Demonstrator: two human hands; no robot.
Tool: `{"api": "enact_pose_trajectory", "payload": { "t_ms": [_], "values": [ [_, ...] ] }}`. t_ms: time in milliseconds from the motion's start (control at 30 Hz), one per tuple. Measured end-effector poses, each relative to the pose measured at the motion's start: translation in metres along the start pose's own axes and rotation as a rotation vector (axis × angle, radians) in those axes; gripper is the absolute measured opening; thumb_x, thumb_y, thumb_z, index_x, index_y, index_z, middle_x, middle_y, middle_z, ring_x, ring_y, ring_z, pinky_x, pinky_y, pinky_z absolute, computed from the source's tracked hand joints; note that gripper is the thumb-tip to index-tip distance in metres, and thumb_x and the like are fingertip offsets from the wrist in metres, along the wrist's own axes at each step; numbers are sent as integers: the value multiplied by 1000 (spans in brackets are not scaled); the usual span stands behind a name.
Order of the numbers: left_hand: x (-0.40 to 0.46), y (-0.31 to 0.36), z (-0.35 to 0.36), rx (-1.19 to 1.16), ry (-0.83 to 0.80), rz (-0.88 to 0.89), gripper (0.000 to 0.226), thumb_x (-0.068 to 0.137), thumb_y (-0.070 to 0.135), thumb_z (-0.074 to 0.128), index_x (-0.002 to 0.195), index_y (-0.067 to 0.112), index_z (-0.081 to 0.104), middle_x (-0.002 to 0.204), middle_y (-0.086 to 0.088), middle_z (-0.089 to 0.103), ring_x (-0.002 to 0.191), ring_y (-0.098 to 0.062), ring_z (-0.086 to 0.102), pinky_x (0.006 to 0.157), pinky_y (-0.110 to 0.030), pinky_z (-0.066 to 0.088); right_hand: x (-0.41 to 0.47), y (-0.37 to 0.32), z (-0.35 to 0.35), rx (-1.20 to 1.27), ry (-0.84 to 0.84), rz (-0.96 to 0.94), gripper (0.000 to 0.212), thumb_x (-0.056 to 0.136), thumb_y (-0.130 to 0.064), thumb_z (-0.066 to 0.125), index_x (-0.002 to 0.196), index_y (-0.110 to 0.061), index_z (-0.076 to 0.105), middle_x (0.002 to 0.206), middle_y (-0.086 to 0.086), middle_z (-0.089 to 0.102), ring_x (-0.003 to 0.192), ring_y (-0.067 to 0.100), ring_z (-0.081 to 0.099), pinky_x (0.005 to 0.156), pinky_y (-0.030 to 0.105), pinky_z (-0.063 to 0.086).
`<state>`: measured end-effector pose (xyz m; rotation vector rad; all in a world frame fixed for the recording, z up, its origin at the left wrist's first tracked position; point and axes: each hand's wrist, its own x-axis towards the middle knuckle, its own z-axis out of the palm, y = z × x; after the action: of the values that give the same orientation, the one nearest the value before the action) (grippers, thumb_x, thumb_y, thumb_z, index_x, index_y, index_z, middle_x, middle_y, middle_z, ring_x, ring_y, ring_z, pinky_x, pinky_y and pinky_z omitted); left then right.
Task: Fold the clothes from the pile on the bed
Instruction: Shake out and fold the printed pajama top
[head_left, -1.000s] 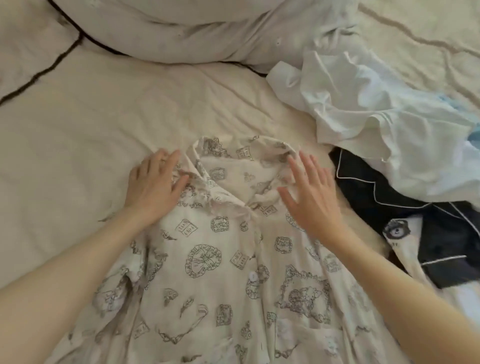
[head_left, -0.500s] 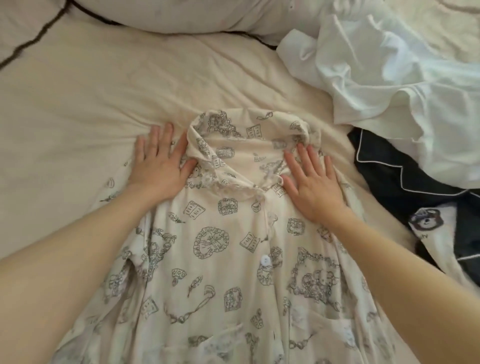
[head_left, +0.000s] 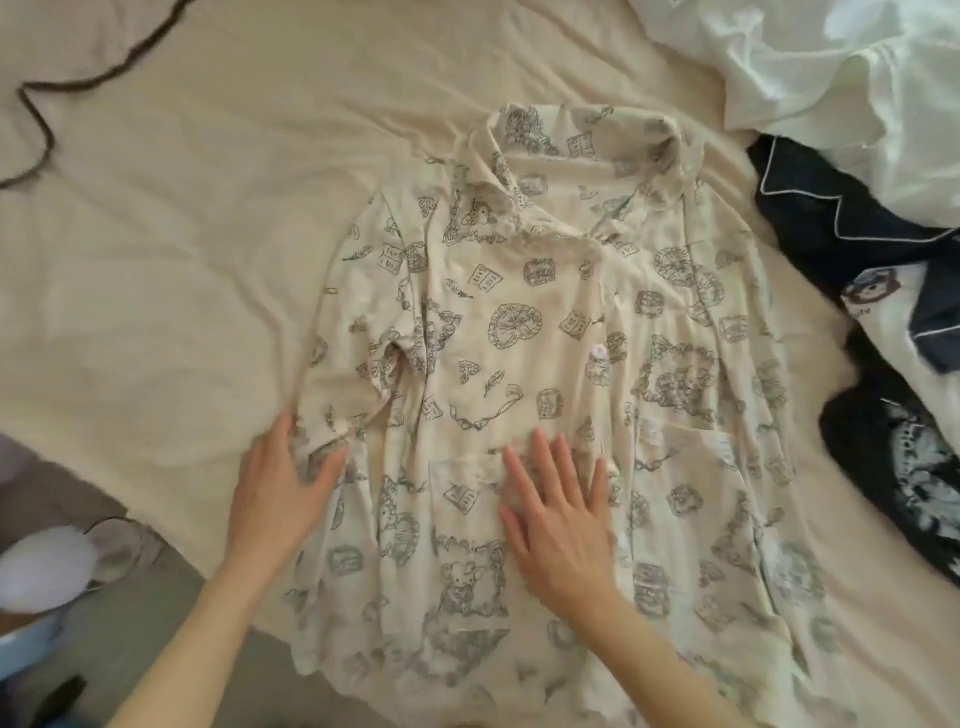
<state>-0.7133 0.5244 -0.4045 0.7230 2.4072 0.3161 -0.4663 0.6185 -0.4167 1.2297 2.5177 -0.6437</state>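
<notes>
A cream pyjama shirt with grey printed drawings lies face up on the bed, collar away from me, buttons down its front. My left hand rests flat at the shirt's left edge, on the end of the bunched short sleeve. Lower on the shirt's front, my right hand lies flat with fingers spread, just above a patch pocket. Neither hand holds any cloth.
The pile sits at the right: a white garment at top right, and a dark navy pyjama piece with white piping below it. The beige bedsheet spreads wrinkled to the left. Floor and a white slipper show at lower left.
Both hands have slid down from beside the collar to the lower half of the shirt. More of the shirt now lies spread flat.
</notes>
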Motion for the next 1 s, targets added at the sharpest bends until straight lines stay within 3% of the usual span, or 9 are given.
{"api": "enact_pose_trajectory", "payload": {
  "t_ms": [100,167,267,367,500,733,800,900,1000],
  "values": [
    [-22,-26,2,-263,-85,-151,23,84,39,64,94,20,56,83,17,57,83,-12,52,66,-23,39,-20,-18,12,20,-28,48,56,95,-47,21,147,-28,18,155,5,12,143,33,9,111,56,0],
    [-20,-40,-4,-476,-128,-253,23,85,35,64,78,14,56,68,5,56,68,-17,50,58,-26,36,-29,-24,21,-9,-94,57,59,95,-53,12,150,-32,5,156,0,-6,144,27,-12,112,53,-13],
    [-14,-45,-27,-670,-40,-297,22,90,27,60,76,11,55,71,-4,54,62,-13,50,58,-24,40,-33,-23,35,-26,-209,74,59,96,-55,7,144,-35,-20,151,-4,-30,135,19,-37,110,50,-23],
    [-15,-44,-57,-496,71,-90,9,87,23,64,88,18,56,79,7,60,63,-3,56,55,-20,42,-30,-23,35,-41,-253,82,59,97,-54,9,141,-33,-24,151,-2,-30,135,21,-34,111,53,-19],
    [-23,-45,-89,51,116,142,23,87,14,60,108,9,51,100,-8,58,86,-32,56,68,-40,43,-23,-29,20,-54,-362,90,60,99,-50,17,149,-32,-11,155,1,-23,139,22,-25,111,57,-12],
    [-2,-84,-146,331,572,424,27,66,-11,64,89,1,58,84,-20,52,81,-32,47,43,-37,35,5,-47,6,-66,-510,234,64,97,-27,30,151,-26,-6,156,10,-18,143,34,-14,111,60,-3],
    [7,-98,-154,405,397,386,26,72,-10,61,96,1,58,90,-20,51,83,-35,48,46,-35,34,0,-53,7,-48,-507,269,65,97,-26,30,151,-25,-6,156,9,-18,143,32,-16,112,57,-6],
    [19,-114,-149,537,-106,202,27,93,21,52,118,11,55,116,-10,49,102,-29,52,68,-38,43,-9,-62,8,117,-400,380,60,99,-31,31,152,-23,4,157,4,-15,144,23,-15,117,53,0],
    [45,-107,-148,391,-59,234,31,96,30,45,121,15,56,120,-10,52,109,-28,51,81,-41,45,-1,-93,2,291,-83,490,52,99,-33,41,146,-15,31,159,8,11,146,23,5,116,54,14]
  ]
}}
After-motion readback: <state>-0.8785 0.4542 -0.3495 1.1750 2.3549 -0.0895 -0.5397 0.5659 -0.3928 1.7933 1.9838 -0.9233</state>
